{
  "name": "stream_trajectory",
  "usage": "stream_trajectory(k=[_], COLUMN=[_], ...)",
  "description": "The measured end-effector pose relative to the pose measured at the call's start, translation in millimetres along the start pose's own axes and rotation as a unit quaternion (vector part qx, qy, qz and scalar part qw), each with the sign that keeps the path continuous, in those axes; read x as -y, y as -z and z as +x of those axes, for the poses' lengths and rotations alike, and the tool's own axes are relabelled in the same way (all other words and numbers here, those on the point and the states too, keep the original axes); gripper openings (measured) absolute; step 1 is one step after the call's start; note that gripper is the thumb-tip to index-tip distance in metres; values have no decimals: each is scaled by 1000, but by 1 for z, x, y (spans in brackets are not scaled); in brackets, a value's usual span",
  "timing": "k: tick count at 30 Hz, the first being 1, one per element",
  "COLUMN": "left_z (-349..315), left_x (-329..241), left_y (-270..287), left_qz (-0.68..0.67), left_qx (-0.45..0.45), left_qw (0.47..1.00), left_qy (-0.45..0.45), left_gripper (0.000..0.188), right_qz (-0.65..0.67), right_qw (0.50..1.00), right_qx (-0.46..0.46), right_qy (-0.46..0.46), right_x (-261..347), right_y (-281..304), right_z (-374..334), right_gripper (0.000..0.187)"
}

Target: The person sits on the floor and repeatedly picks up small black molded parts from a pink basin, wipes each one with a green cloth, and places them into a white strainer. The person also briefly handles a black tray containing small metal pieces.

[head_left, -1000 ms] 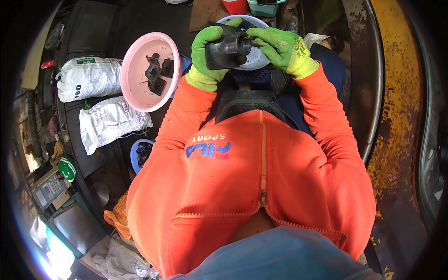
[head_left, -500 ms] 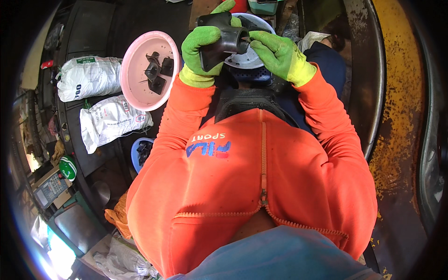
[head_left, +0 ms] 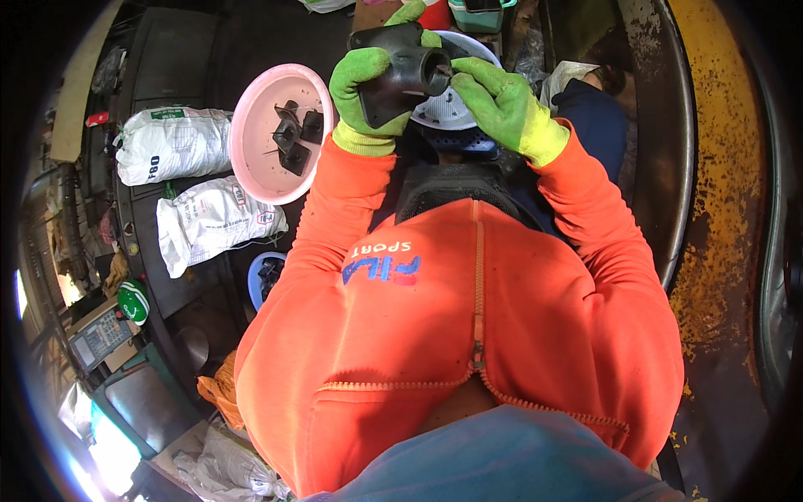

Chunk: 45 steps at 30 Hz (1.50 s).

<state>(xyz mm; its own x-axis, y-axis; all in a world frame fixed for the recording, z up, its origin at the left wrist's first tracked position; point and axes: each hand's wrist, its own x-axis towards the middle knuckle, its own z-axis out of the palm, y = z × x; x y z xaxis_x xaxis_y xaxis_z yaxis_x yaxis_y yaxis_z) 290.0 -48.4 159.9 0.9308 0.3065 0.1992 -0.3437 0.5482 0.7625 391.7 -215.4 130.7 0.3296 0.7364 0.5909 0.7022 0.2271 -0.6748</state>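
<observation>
In its green and yellow glove, my left hand (head_left: 355,79) is wrapped round a black moulded fitting (head_left: 393,90) with flat flared ends and a round tubular mouth. The mouth faces right, toward my right hand (head_left: 502,105), also gloved. Thumb and fingertips of that hand are pinched together at the rim of the mouth. Something small and thin shows at the fingertips, too small to name. Below the fitting is a pale blue-white basin (head_left: 452,115), partly hidden by my hands. To the left, a pink basin (head_left: 241,138) holds several similar black fittings (head_left: 294,156).
White printed sacks (head_left: 180,144) lie left of the pink basin. Below them sits a small blue basin (head_left: 255,280) with black pieces inside. A teal container (head_left: 481,18) stands at the far side. Along the right runs a rusty yellow metal panel (head_left: 715,167). Another person's dark sleeve (head_left: 595,117) is at far right.
The fitting has turned slightly, its round mouth now showing more toward me. My right fingertips stay at its rim. The whole view has shifted a little.
</observation>
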Motion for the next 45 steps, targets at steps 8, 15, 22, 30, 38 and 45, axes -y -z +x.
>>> stream_trajectory(k=[8, 15, 22, 30, 38, 45], left_z=[6, 8, 9, 12, 9, 6], left_x=[-13, -10, -8, -6, -6, -4], left_y=[7, 12, 2, 0, -13, 7], left_qz=[-88, -72, 29, 18, 55, 319], left_qx=[-40, 13, -1, 18, 36, 103], left_qw=[985, 993, 999, 1000, 995, 909], left_qy=[143, 95, 24, -14, -79, -246], left_gripper=[71, 88, 89, 83, 96, 94], right_qz=[-78, 19, 90, 179, 397, 493], right_qw=[996, 998, 989, 968, 865, 767], right_qx=[-45, -48, -52, -20, 10, 89], right_qy=[16, -28, -106, -177, -308, -401], right_x=[-3, 0, 4, 16, 33, 48], right_y=[10, -7, -9, -14, -8, 14], right_z=[8, -2, -5, -7, -2, 6], right_gripper=[25, 25, 23, 25, 29, 34])
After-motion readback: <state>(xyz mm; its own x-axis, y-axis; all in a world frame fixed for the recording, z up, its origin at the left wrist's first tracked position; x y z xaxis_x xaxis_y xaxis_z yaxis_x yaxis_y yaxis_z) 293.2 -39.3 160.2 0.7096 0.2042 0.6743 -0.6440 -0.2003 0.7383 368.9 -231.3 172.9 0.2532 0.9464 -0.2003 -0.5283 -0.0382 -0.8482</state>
